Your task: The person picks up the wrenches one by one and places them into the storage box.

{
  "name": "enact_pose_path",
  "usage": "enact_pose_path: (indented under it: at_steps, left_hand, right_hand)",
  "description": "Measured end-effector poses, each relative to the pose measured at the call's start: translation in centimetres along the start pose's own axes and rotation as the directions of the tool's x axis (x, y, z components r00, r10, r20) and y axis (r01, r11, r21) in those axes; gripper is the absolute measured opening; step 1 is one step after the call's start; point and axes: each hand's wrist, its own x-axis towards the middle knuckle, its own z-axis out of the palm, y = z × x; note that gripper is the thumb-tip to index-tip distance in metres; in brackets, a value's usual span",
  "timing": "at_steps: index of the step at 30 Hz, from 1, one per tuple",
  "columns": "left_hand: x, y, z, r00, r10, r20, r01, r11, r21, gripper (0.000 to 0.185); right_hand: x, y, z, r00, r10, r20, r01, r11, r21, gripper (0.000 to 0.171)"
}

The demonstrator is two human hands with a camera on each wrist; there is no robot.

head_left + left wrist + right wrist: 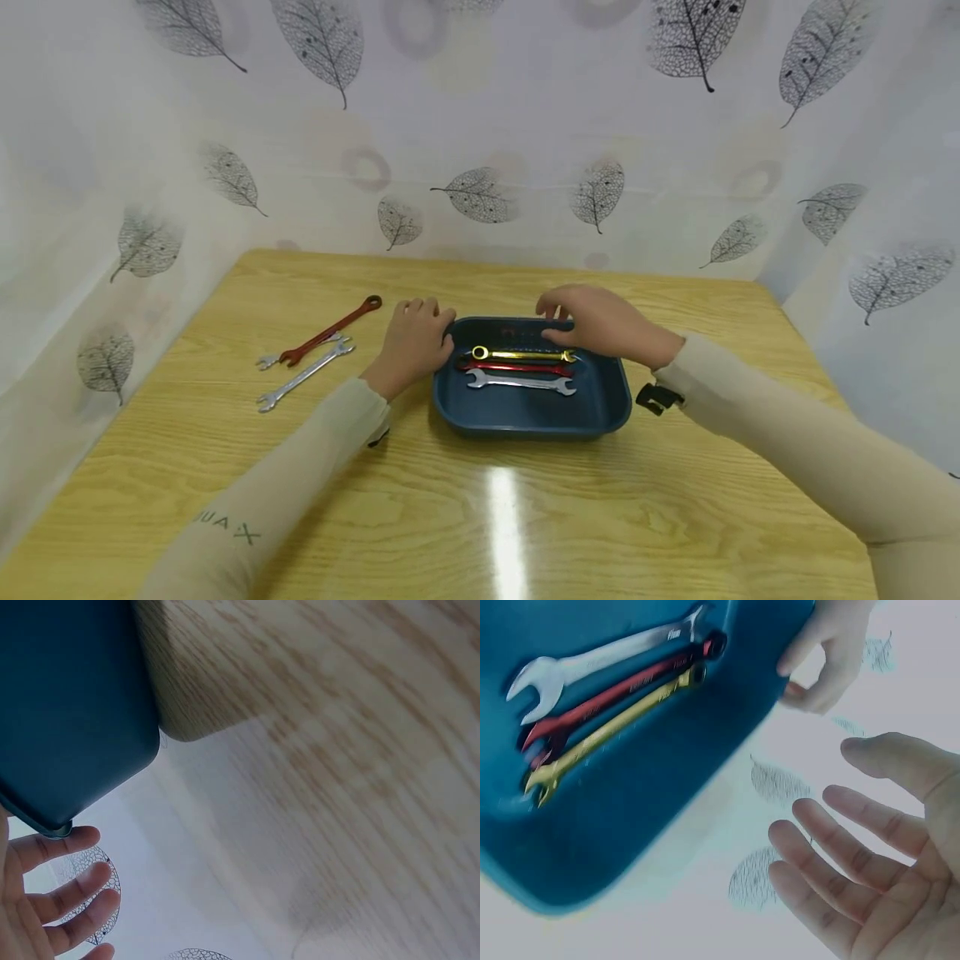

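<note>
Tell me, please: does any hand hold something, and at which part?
Nothing is held. The left hand touches the blue tray at its left rim; the right hand hovers open above it.

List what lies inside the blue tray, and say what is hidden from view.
Inside the blue tray lie three wrenches side by side: gold wrench, red wrench, silver wrench. The right hand covers the tray's far edge, so anything beneath it cannot be seen.

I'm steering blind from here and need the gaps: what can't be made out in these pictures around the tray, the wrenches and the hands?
- Head view: right hand covers the blue tray's far rim; contact unclear.
- Head view: left hand hides the tray's left rim; grip uncertain.
- Right wrist view: motion blur; markings on the gold wrench, red wrench and silver wrench unreadable.
- Left wrist view: only the tray's outside shows; contents hidden.
</note>
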Motion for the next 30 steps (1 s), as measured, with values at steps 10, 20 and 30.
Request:
enact_pose_path:
  at_steps: [10,20,30]
  left_hand:
    - [0.0,-0.1,0.2,1.000,0.014,-0.015,-0.014,0.999,-0.035,0.029]
    - [0.0,-0.1,0.5,1.000,0.008,-0.017,-0.009,0.998,-0.055,0.029]
    - [-0.1,0.1,0.3,1.000,0.010,-0.007,-0.011,0.998,-0.060,0.031]
  right_hand:
    - [-1.3,3.8,1.0,0.984,0.088,-0.158,-0.103,0.991,-0.087,0.029]
    - [-2.9,7.1,5.2,0.933,0.049,-0.356,-0.150,0.953,-0.262,0.027]
    - [-3.7,7.6,7.5,0.919,0.103,-0.381,-0.213,0.942,-0.259,0.024]
